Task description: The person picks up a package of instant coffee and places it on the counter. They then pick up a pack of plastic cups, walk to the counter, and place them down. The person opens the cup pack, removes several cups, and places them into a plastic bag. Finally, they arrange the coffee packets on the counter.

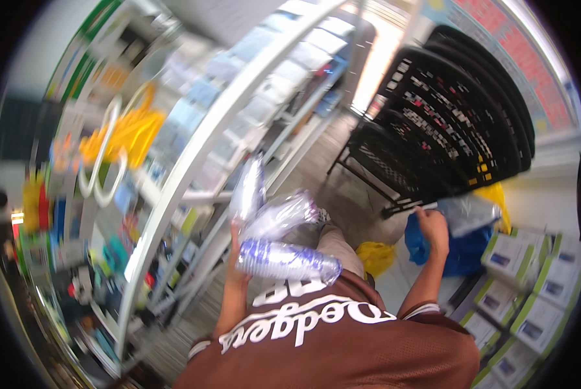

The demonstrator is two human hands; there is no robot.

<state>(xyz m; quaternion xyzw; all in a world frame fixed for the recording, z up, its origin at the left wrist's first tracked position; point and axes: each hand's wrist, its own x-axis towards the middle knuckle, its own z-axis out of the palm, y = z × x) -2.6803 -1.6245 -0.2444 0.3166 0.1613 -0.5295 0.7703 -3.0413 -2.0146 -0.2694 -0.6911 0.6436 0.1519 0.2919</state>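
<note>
- Between the white shelves [193,133] and the stacked black baskets [456,120], someone in a brown shirt [342,356] stands with both bare hands forward.
- Three clear-wrapped sleeves [287,259] fan out at the left hand [236,253], in front of the shirt; the nearest has purple-blue patterning and looks like nested cups.
- That left hand is closed around the sleeves at their near ends, though they hide most of its fingers.
- The right hand [435,230] has its fingers curled in, just beside a clear bag [469,214]; I cannot tell whether it pinches the plastic.
- Below the clear bag bulges a blue bag [462,256], with a yellow bag [376,258] low down nearer the legs.
- The baskets lean on a dark wheeled stand and take up much of the floor [362,194] ahead.
- White boxes [540,327] with green edges are piled at the right, each with a dark picture and print too small to read.
- A yellow rack [131,136] with white loops hangs at the left, before blurred goods.
- Big white lettering crosses the shirt, facing outward; a red-panelled poster [524,58] on the wall carries writing too blurred to make out.
</note>
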